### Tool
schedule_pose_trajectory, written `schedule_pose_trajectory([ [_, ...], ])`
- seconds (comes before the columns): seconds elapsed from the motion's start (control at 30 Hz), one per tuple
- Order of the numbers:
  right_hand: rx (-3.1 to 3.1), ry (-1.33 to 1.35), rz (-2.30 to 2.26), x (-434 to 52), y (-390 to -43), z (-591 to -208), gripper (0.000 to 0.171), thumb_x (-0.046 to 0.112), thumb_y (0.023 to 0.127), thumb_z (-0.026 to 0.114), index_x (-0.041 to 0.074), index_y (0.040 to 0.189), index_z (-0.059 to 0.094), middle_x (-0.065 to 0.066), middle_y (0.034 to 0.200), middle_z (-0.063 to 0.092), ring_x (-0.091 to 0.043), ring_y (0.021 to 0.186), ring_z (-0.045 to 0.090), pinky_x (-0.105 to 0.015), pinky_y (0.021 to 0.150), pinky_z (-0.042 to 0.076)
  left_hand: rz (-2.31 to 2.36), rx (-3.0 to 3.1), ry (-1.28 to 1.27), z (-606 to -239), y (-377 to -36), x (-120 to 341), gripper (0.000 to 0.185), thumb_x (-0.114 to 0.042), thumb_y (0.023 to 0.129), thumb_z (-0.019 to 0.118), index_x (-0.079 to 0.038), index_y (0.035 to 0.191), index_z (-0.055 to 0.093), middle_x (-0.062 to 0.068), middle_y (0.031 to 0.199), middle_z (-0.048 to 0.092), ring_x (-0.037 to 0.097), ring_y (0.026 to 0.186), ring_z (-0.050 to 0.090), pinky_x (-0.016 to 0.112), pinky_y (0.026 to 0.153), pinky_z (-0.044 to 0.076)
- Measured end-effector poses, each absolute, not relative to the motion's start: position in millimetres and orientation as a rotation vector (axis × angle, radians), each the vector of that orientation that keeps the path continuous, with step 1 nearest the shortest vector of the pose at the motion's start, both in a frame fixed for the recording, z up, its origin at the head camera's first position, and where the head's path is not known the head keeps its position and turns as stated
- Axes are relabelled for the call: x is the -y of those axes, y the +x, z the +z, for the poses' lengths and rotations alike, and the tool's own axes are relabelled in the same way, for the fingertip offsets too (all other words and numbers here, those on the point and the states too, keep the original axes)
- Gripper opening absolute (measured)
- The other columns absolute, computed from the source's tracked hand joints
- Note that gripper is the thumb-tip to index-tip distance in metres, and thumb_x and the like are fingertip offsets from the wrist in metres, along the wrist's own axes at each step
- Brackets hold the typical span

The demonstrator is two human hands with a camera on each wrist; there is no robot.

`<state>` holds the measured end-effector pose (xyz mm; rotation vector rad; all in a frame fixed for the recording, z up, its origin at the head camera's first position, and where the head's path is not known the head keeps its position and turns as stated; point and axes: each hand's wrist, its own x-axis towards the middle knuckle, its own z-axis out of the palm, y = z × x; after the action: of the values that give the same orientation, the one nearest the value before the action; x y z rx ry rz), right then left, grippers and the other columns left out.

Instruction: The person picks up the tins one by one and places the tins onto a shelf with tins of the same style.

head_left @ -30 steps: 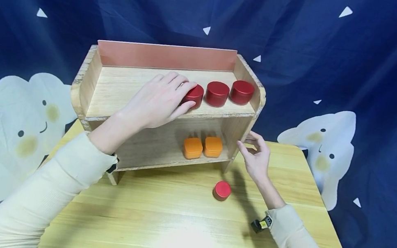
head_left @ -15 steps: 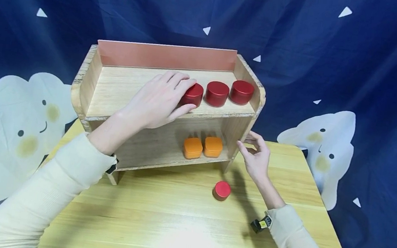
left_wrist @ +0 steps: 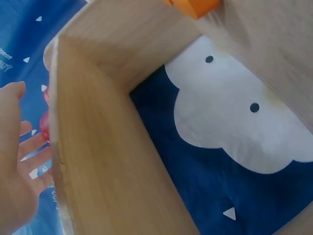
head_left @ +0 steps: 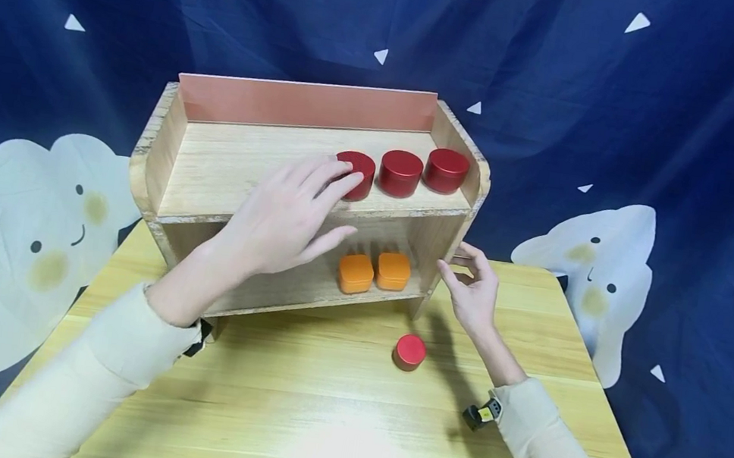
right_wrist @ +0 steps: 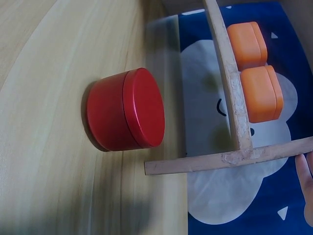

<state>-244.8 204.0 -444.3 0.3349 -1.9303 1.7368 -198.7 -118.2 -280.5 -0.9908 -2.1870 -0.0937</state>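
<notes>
left hand (head_left: 286,215) at frame centre, fingers spread and relaxed, holding nothing, fingertips just by the leftmost red tin (head_left: 355,173) of three on the shelf (head_left: 230,166) top. right hand (head_left: 474,292) loosely curled, empty, against shelf's right side. fourth red tin (head_left: 410,352) on worktop (head_left: 316,421), lower centre.

No writing, brand, label or number can be read anywhere in these views. The red tins (head_left: 400,173), the orange tins (head_left: 374,273) and the wooden shelf (head_left: 176,160) all bear plain surfaces.
</notes>
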Motion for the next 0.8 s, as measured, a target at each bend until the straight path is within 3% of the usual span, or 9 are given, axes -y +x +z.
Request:
schedule_pose_trajectory([
  [0.3,1.933,0.326,1.75,-205,-245,-445,0.041,-0.018,0.085,0.073,-0.017,0.124,0.062,0.024,0.101,0.071,0.005,0.089,0.069,-0.011,0.072,0.058,-0.127,2.021,-1.112,-303,-177,111,0.054,-0.04,0.101,0.061,-0.001,0.139,0.063,0.02,0.138,0.068,0.039,0.132,0.063,0.053,0.107,0.056],
  [0.53,1.928,0.349,1.748,-204,-244,-443,0.04,-0.015,0.086,0.075,-0.015,0.124,0.062,0.022,0.101,0.072,0.005,0.09,0.07,-0.012,0.072,0.059,-0.099,2.046,-1.145,-336,-168,103,0.057,-0.04,0.091,0.077,-0.004,0.134,0.067,0.016,0.135,0.071,0.035,0.128,0.066,0.047,0.104,0.058],
  [0.8,1.93,0.355,1.749,-204,-243,-443,0.04,-0.017,0.086,0.074,-0.016,0.124,0.062,0.022,0.101,0.071,0.006,0.089,0.069,-0.011,0.072,0.058,-0.082,2.091,-1.158,-369,-166,95,0.055,-0.043,0.093,0.075,-0.008,0.136,0.066,0.011,0.135,0.07,0.031,0.129,0.065,0.042,0.104,0.056],
])
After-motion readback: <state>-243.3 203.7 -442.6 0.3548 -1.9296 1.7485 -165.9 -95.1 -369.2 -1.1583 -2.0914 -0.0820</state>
